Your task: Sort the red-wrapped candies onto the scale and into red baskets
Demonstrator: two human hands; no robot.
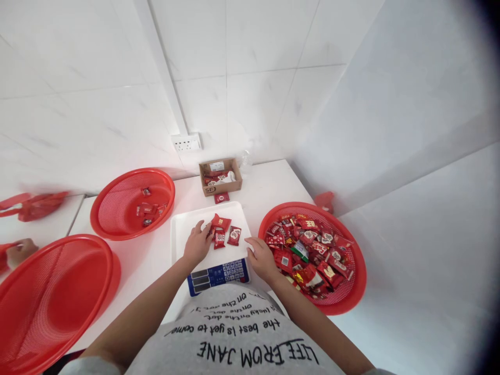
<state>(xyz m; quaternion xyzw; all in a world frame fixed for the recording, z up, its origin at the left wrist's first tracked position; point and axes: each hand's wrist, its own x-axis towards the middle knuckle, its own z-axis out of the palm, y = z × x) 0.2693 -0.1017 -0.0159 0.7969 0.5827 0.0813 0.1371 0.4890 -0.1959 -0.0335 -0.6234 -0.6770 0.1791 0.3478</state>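
Observation:
A white weighing scale tray point(187, 211) lies in front of me, its blue keypad panel point(219, 275) partly showing below. Several small red snack packets point(235, 235) rest on the tray's middle. My left hand point(197, 242) is over the tray with fingers bent and apart, its fingertips at the left side of a red packet point(220, 239). At the tray's right edge, my right hand point(261, 258) has its fingers apart and nothing visible in them. It lies between the tray and a red basket point(361, 271) heaped with assorted red packets.
Behind the tray stands a cardboard box point(221, 188) with packets inside; one red packet point(221, 198) lies before it. To the left are a red mesh basket point(103, 200) with several packets and a larger red basin point(70, 291). Another person's hand point(21, 253) shows at far left.

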